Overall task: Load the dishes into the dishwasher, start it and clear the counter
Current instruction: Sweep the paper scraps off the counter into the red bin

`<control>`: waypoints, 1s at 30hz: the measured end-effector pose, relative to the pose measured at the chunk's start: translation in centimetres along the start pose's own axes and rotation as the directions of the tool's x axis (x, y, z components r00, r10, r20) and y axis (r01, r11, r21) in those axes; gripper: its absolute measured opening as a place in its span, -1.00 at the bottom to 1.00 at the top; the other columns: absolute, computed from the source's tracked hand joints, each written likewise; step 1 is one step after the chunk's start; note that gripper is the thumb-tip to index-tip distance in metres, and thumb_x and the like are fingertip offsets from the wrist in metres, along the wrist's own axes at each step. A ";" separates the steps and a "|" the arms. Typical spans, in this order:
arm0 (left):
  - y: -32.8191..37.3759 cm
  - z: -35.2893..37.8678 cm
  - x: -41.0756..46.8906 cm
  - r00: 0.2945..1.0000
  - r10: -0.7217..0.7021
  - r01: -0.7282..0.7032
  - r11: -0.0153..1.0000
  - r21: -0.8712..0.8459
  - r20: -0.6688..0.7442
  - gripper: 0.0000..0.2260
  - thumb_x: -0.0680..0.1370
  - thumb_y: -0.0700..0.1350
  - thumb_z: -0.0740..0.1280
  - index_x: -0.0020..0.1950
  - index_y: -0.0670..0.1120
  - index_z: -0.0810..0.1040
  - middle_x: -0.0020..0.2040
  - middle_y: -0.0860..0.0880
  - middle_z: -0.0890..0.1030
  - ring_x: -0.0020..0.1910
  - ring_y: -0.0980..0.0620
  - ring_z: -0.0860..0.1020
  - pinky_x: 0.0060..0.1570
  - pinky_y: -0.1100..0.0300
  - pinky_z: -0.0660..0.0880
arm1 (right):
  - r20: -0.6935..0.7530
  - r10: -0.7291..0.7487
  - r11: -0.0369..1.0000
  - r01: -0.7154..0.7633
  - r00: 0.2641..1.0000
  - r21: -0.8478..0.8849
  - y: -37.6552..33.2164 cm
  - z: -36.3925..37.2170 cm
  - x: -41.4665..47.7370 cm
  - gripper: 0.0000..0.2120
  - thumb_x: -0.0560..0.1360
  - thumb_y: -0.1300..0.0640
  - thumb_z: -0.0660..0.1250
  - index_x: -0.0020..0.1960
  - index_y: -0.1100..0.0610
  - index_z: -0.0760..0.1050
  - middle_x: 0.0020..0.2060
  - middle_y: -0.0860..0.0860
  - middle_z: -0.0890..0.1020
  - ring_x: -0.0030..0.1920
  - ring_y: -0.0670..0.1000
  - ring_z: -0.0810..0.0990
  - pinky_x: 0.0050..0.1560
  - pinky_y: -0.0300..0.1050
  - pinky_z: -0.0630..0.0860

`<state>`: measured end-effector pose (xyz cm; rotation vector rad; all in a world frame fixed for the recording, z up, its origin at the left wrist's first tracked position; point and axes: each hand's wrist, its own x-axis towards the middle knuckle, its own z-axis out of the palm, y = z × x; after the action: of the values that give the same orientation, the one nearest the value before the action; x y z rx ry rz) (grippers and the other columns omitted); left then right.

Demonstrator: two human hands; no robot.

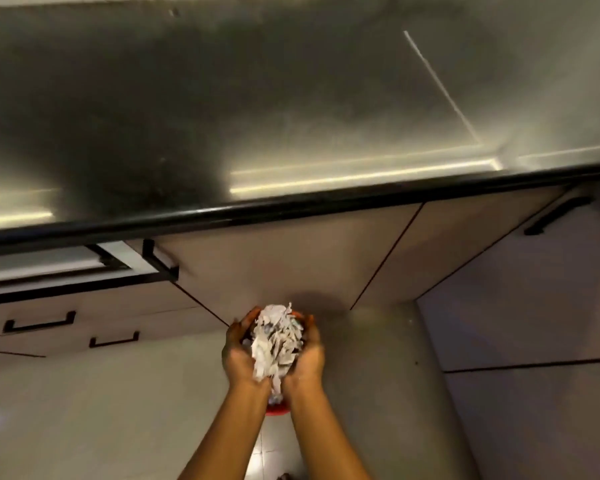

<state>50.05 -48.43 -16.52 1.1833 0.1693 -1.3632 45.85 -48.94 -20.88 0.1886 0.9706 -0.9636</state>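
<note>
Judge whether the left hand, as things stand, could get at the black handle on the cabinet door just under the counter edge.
Probably not yet. The left hand and right hand together cup a wad of crumpled paper, so it is occupied. Nothing stands between it and the black handle.

There is only one view, from the camera on my head, looking forward and steeply down. The steel surface point(291, 109) fills the upper half of the picture, tilted so its black front edge point(291, 206) runs up toward the right. Below that edge the cabinet doors point(274, 258) and the floor point(84, 410) lie further off. My two forearms come in from the bottom, close under the lens, well below the edge. The picture is blurred.
</note>
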 end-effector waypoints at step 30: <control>-22.3 -17.0 25.9 0.802 0.176 -0.446 -0.460 0.768 0.571 -0.37 0.50 0.28 0.04 0.52 0.04 0.20 0.55 -0.08 0.12 0.53 -0.12 0.04 0.47 -0.07 -0.07 | -0.031 -0.620 0.007 -0.033 0.784 -0.999 -5.9 -33.0 29.8 -0.77 0.55 0.21 0.22 0.15 0.19 0.54 0.15 0.12 0.59 0.19 0.14 0.52 0.14 -0.17 0.37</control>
<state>48.39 -48.05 -54.66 2.1629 -1.9108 -0.6498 27.21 -52.99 -61.42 -1.1526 2.0649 -0.3728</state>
